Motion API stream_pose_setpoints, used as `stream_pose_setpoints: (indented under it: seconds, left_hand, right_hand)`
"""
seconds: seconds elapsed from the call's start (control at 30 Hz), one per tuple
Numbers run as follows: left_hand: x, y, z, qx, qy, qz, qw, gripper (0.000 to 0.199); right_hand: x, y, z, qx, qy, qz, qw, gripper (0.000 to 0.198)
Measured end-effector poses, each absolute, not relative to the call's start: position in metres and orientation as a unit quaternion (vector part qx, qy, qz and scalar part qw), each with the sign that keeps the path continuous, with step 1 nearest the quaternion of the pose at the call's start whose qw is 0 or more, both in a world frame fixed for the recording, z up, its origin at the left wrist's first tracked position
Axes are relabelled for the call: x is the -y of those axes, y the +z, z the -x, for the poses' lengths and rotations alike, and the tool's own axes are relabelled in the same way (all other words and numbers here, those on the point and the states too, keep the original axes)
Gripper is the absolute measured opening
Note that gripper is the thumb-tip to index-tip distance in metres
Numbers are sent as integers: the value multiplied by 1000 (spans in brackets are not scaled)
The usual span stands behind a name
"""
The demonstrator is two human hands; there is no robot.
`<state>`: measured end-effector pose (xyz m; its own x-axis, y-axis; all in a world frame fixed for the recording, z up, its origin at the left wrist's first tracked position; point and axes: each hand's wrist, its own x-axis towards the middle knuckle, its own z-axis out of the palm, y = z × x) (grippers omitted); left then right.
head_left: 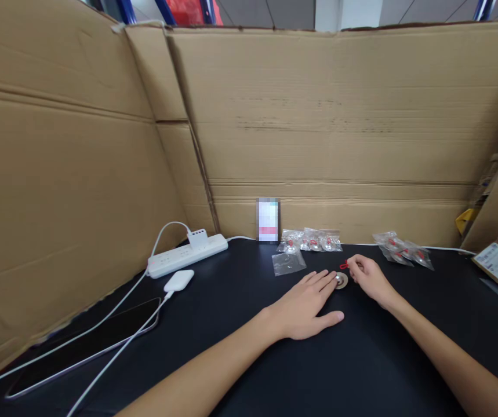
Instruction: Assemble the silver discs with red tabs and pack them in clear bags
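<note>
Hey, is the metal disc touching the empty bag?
Apart. The head view plainly shows bare black table between the disc and the empty bag.

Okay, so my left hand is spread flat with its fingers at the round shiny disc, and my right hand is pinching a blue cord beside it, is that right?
Not quite: the cord is red, not blue, as the head view shows. The rest stands: your left hand is spread flat with its fingers at the round shiny disc, and your right hand pinches the cord beside it.

Soft light falls evenly, while the upright screen [268, 218] looks pixelated
</note>
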<state>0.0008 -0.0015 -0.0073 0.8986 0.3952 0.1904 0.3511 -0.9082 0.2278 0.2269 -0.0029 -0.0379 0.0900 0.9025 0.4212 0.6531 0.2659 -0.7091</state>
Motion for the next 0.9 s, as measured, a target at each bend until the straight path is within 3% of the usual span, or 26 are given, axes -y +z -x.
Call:
stream_pose_setpoints:
  seconds: [0.17,0.4,0.5,0.73,0.9]
  left_hand:
    - [1,-6,0,-205,134,-966,83,66]
    - [-13,-10,-1,-286,211,-934,46,45]
    - [-17,-15,-1,-286,226,-930,49,39]
    - [-22,-12,-1,-331,324,-873,155,15]
    - [-24,-11,-6,-368,371,-767,373,19]
  right_hand:
    - [0,-41,-244,715,17,580,390,22]
    - [1,-39,-242,709,-44,600,368,20]
    - [7,-31,-230,678,20,604,419,27]
    - [17,-18,-203,569,329,497,567,34]
    - [18,-16,-197,559,355,477,578,33]
